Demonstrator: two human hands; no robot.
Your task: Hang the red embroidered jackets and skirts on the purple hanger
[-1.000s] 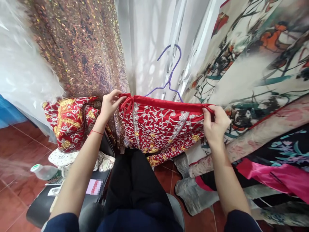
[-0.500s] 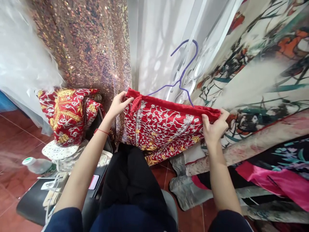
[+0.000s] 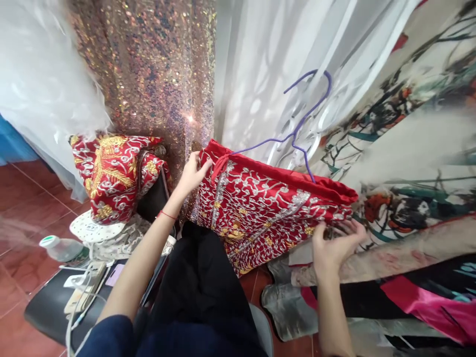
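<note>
The red skirt [image 3: 256, 208] at centre could slip off the purple hanger [image 3: 295, 133] at one o'clock if the left hand [image 3: 193, 173], pinching it at nine, tugs harder than the right hand [image 3: 334, 245] at four, whose grip I cannot tell

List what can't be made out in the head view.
All in the head view:
Purple hanger: lower part hidden by the red embroidered garment.
Right hand: fingers blurred, so its hold is unclear.
Sequined fabric: upper end cut off by the top edge.
Dotted white item: dark mark too small to read.
</note>
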